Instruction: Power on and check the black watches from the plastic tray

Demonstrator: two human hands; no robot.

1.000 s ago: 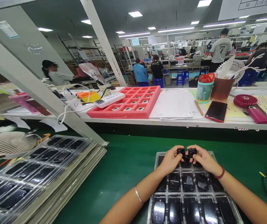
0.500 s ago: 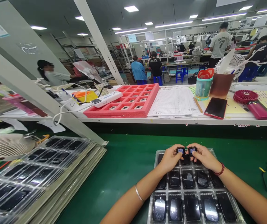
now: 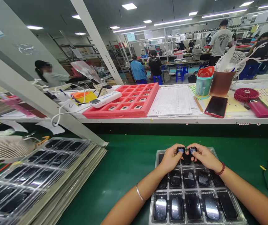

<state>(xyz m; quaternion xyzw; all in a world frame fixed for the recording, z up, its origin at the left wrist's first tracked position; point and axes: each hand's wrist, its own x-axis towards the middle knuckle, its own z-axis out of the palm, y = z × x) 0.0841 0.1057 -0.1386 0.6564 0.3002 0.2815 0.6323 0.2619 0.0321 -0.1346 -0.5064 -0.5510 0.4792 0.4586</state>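
Observation:
My left hand (image 3: 172,157) pinches a small black device with a lit screen showing a QR-like code (image 3: 181,150). A matching black device with a lit code (image 3: 192,151) is gripped between the thumb and fingers of my right hand (image 3: 203,156). The two devices are held side by side with a small gap, above the far row of a clear plastic tray (image 3: 182,191). Several glossy black devices (image 3: 192,207) lie in the tray's compartments. My hands cover part of the far row.
Stacked trays of black devices (image 3: 37,170) stand at left beside a white fan (image 3: 8,148). On the shelf ahead are a red foam tray (image 3: 134,114), paper sheets (image 3: 171,101), a phone (image 3: 216,106) and a pink handheld fan (image 3: 253,101). A black cable (image 3: 267,184) lies at right.
The view has shifted very slightly. Both hands keep the two devices in nearly the same place, and the codes on their screens look sharper.

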